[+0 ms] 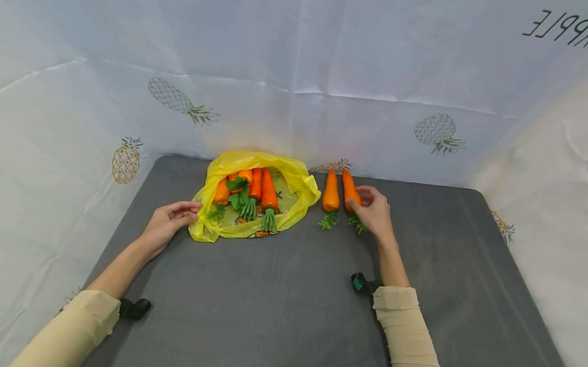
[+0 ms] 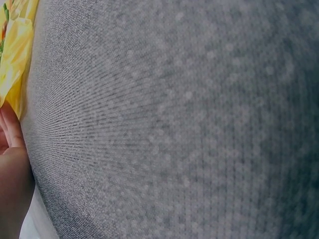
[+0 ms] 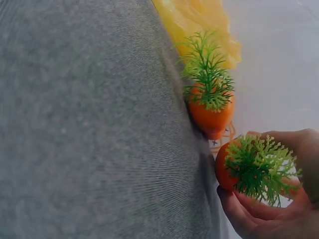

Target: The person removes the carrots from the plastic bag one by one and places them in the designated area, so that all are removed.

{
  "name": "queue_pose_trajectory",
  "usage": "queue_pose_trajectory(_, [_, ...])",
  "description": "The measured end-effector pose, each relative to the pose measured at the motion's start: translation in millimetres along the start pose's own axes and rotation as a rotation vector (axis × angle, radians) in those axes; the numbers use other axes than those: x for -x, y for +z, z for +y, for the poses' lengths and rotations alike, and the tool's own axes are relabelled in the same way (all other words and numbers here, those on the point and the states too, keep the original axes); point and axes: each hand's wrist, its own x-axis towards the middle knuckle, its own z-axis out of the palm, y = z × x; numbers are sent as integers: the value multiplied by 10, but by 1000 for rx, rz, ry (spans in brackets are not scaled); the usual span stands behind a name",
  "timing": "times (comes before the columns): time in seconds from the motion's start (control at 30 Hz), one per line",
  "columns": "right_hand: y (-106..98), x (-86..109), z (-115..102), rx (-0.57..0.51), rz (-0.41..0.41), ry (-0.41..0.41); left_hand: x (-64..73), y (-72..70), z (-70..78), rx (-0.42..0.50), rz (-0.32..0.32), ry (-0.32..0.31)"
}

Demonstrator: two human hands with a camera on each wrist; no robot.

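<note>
My left hand (image 1: 168, 222) has its fingers straight, the fingertips right at the left edge of a yellow plastic bag (image 1: 300, 205). The bag lies with its mouth toward me, and several orange toy carrots (image 1: 268, 190) with green tops are inside it. In the left wrist view, fingers (image 2: 12, 127) meet the yellow plastic. My right hand (image 1: 374, 210) pinches a toy carrot (image 1: 348, 186) between thumb and fingers, its leafy green top (image 3: 259, 167) facing the right wrist camera. Just left of it another toy carrot (image 1: 330, 193) lies alone, leaves toward me.
Everything lies near the far edge of a grey cloth-covered table (image 1: 251, 301). Behind it hangs a white curtain (image 1: 325, 120) printed with pineapples. Black wrist devices (image 1: 135, 309) sit on both forearms.
</note>
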Motion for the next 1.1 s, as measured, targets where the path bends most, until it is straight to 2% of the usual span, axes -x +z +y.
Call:
queue_pose_trajectory(0.83, [32, -28, 25, 58, -63, -27, -10, -14, 3, -16, 2, 1])
queue_pose_trajectory(1.1, [-6, 13, -12, 28, -52, -24, 2, -13, -8, 1, -10, 9])
